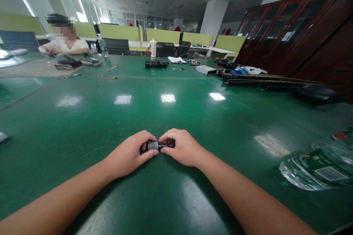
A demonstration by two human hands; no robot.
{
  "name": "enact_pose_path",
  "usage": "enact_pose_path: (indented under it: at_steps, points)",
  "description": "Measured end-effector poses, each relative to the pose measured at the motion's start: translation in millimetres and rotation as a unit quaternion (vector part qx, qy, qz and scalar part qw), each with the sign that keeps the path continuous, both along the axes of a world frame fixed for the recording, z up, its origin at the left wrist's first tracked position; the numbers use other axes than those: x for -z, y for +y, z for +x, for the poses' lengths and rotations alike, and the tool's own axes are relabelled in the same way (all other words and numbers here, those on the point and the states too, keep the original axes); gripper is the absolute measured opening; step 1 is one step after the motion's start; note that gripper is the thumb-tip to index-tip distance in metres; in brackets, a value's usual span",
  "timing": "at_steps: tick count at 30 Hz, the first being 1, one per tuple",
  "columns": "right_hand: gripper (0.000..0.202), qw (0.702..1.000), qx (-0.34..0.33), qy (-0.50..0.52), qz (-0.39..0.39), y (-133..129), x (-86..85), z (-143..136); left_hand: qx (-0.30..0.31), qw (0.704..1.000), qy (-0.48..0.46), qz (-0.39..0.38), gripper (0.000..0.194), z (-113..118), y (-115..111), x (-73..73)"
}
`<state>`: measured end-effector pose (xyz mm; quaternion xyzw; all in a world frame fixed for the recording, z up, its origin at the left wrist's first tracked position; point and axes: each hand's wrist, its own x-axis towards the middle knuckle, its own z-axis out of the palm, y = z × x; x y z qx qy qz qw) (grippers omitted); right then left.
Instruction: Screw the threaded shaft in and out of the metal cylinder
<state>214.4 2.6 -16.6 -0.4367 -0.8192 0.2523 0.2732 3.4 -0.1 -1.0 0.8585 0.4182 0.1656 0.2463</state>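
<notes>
A small silver-and-black cylindrical metal part (153, 145) lies sideways between my hands, low over the green table (138, 114). My left hand (127, 154) is closed on its silver left portion, thumb nearest me and fingers behind. On the narrower, dark ribbed right portion, my right hand (184, 148) is closed with thumb and fingers. Both sets of fingertips almost meet at the middle of the part. Its ends are partly hidden by the fingers, and I cannot tell its exact kind.
A large clear bottle (317, 169) with a green label lies at the right. Farther back are a black tray-like part (156, 64), a white bottle (153, 49), a cord (110, 71) and a dark pile of long parts (264, 80). Another person (64, 40) sits at the far left.
</notes>
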Motion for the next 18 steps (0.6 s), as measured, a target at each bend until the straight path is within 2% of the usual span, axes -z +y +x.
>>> enact_pose_path:
  at_steps: [18]
  points:
    - [0.011,0.999,-0.025,-0.028,0.023,0.2,-1.2,2.8,0.002,1.0,-0.001,0.002,0.02,0.9,-1.0,-0.2]
